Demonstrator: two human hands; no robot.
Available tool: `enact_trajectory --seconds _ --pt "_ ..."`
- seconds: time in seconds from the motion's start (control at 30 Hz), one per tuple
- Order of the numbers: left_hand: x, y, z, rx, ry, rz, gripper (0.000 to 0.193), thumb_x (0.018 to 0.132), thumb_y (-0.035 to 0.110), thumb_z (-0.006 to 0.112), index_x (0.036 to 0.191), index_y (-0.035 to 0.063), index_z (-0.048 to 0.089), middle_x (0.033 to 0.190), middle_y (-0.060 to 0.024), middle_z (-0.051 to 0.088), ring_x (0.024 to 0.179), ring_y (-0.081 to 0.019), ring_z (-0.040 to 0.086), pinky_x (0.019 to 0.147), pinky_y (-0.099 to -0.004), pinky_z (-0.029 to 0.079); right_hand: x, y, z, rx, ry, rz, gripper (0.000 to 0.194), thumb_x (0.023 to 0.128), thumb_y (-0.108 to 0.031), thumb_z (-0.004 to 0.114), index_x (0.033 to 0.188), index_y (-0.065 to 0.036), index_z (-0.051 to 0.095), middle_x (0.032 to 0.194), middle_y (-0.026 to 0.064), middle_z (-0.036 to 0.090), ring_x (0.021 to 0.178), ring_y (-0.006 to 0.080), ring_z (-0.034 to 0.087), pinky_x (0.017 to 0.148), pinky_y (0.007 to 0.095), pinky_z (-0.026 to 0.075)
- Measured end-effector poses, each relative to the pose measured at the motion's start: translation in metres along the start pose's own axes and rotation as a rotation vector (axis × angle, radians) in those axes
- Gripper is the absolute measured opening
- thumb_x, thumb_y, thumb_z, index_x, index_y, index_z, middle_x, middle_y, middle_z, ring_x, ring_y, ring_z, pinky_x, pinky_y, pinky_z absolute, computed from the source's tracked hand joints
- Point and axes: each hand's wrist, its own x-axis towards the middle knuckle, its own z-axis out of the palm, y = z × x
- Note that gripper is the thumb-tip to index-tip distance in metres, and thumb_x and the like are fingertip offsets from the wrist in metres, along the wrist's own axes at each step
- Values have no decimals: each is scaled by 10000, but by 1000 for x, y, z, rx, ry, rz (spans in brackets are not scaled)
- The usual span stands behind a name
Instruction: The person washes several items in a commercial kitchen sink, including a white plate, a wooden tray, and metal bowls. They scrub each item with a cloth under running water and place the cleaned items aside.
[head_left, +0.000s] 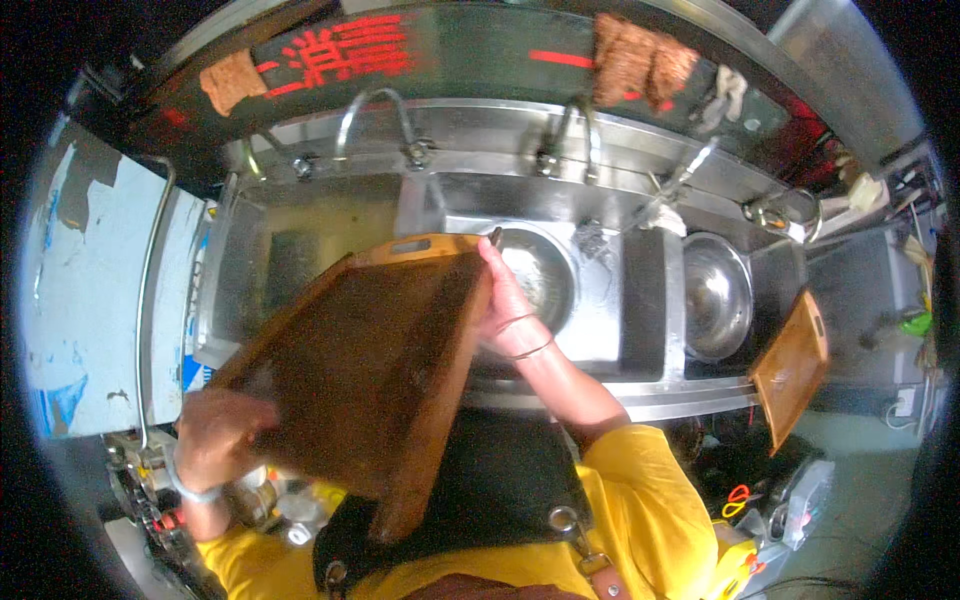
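Observation:
A brown wooden tray (352, 367) with raised sides and a cut-out handle is held tilted before my body, over the sink's front edge. My right hand (506, 296) grips its far right corner, thumb on the rim. At the tray's near left corner is my left hand (221, 431), fingers curled over the wood and blurred by motion. Behind the tray, partly hidden, a round metal basin (536, 277) sits in the middle sink compartment. A dark steel-wool scourer (595, 238) lies beside this basin.
Cloudy water fills the left sink compartment (322, 217). Curved faucets (375, 97) stand along the back. Another metal basin (716, 296) is at right, near a second wooden tray (795, 367) leaning at the front edge. Brown cloths (641, 60) hang on the back ledge.

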Motion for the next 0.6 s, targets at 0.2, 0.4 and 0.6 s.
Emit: enact_trajectory --seconds 0.2,0.4,0.6 --pt "85 44 53 -14 22 131 139 595 10 627 681 72 537 846 -57 640 971 -284 594 1006 -550 382 -113 -85 -95 73 12 -88 382 745 -138 622 1119 -95 550 1071 84 614 1033 290 567 958 502 421" --pt "112 52 199 98 387 -92 199 601 0 656 721 84 522 1028 -128 455 1033 -337 451 916 -490 404 -166 -117 -192 119 176 -290 425 662 -20 560 1085 -47 546 1050 91 612 1043 300 569 942 482 445" --pt "149 71 337 -1667 713 -1005 151 916 258 559 984 127 592 974 -71 548 915 -259 577 831 -422 477 -163 -132 -278 133 327 -440 322 598 17 568 912 -57 571 905 76 629 854 278 607 751 413 510"
